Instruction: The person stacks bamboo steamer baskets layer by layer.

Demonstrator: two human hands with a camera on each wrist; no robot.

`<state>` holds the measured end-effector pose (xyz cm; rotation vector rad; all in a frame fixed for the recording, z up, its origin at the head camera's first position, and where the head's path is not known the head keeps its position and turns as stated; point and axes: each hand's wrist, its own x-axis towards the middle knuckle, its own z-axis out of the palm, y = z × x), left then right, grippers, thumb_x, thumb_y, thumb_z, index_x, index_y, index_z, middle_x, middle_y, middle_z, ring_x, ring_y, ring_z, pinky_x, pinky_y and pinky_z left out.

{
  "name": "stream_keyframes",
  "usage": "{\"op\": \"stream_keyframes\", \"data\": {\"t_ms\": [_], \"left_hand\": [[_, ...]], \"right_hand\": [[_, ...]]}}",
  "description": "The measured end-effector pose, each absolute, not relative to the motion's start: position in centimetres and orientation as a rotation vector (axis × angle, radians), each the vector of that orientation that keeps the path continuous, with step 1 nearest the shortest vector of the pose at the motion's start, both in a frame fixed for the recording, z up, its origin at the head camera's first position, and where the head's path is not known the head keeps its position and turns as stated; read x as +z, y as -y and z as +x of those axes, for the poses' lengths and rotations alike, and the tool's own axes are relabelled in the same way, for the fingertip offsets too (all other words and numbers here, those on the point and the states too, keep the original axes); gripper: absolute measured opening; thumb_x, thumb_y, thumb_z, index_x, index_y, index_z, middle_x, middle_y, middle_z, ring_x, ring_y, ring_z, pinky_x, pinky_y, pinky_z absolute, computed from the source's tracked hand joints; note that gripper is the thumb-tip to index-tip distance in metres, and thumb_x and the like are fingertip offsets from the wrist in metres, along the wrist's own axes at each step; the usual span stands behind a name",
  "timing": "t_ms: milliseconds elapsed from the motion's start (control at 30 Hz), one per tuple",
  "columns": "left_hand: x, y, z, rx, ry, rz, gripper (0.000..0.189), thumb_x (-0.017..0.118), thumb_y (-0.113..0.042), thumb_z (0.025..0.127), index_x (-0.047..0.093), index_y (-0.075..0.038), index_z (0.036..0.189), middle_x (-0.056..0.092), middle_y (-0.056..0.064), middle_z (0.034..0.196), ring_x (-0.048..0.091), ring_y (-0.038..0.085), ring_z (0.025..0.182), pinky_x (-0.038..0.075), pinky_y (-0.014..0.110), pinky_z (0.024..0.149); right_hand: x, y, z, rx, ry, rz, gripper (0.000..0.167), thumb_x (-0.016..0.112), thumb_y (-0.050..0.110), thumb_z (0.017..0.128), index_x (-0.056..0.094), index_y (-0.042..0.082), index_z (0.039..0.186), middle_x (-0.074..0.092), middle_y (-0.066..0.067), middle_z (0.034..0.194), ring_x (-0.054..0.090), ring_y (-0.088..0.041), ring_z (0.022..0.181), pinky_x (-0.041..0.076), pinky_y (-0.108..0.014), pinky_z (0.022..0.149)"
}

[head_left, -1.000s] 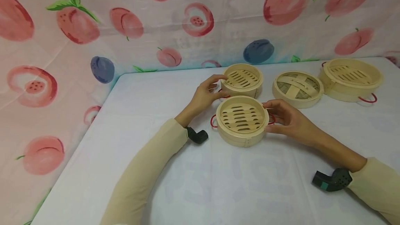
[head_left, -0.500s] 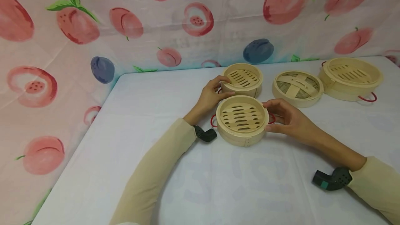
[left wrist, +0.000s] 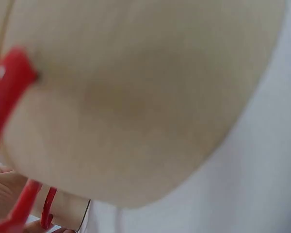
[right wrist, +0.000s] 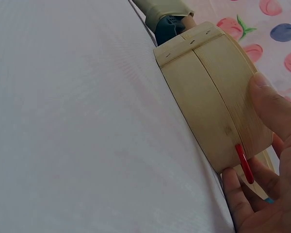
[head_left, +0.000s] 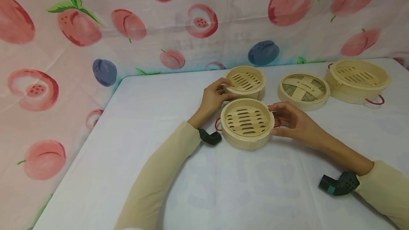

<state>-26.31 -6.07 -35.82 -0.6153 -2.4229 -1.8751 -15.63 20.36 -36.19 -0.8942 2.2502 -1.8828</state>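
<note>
My right hand (head_left: pixel 294 121) holds the right side of the front bamboo steamer basket (head_left: pixel 247 142), which has a slatted floor and red handles. In the right wrist view the thumb presses near the basket's rim, with the fingers around its red handle (right wrist: pixel 244 164) and lower edge. My left hand (head_left: pixel 212 97) grips the left side of a similar steamer basket (head_left: pixel 256 95) just behind, fingers at its rim and thumb lower down. A blurred bamboo wall (left wrist: pixel 136 97) with a red handle (left wrist: pixel 7 92) fills most of the left wrist view; part of a hand shows at lower left.
Right of the two baskets lies a woven bamboo lid (head_left: pixel 305 106). Beside it, farther right, stands a larger steamer basket (head_left: pixel 354 94) with red handles. All rest on a white-covered table (head_left: pixel 262 191). A fruit-print cloth (head_left: pixel 153 49) hangs behind and on the left.
My left hand has moved right onto the rear steamer basket and closed on its side. That basket has shifted slightly left. My right hand and the front basket have barely moved.
</note>
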Motion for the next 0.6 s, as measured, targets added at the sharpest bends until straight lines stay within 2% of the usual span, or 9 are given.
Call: {"op": "stream_keyframes", "data": {"t_ms": [233, 400, 600], "left_hand": [[-35.0, 6.9, -26.4, -1.750, 2.421, -0.573, 0.031, 0.079, -0.017, 0.079, 0.064, -0.012, 0.106, 0.057, 0.000, 0.122, 0.057, 0.016, 0.113, 0.047, 0.024, 0.092], [-34.0, 7.7, -26.4, -1.754, 2.378, -0.536, 0.031, 0.080, -0.016, 0.078, 0.064, -0.012, 0.104, 0.060, 0.001, 0.116, 0.059, 0.016, 0.107, 0.047, 0.025, 0.092], [-33.0, 8.4, -26.1, -1.770, 2.350, -0.487, 0.033, 0.080, -0.012, 0.078, 0.064, -0.008, 0.107, 0.059, 0.005, 0.119, 0.057, 0.018, 0.111, 0.046, 0.028, 0.095]], "right_hand": [[-36.4, -20.5, -15.7, -1.863, -2.265, -0.879, 0.058, 0.069, -0.014, 0.079, 0.042, -0.006, 0.129, 0.047, -0.011, 0.128, 0.052, -0.014, 0.116, 0.046, -0.019, 0.091], [-36.3, -20.6, -15.6, -1.854, -2.282, -0.874, 0.057, 0.070, -0.014, 0.079, 0.043, -0.005, 0.129, 0.048, -0.010, 0.128, 0.052, -0.013, 0.116, 0.045, -0.019, 0.092], [-36.0, -20.4, -15.5, -1.857, -2.278, -0.877, 0.057, 0.069, -0.013, 0.080, 0.043, -0.005, 0.130, 0.049, -0.009, 0.128, 0.052, -0.014, 0.116, 0.046, -0.020, 0.092]]}}
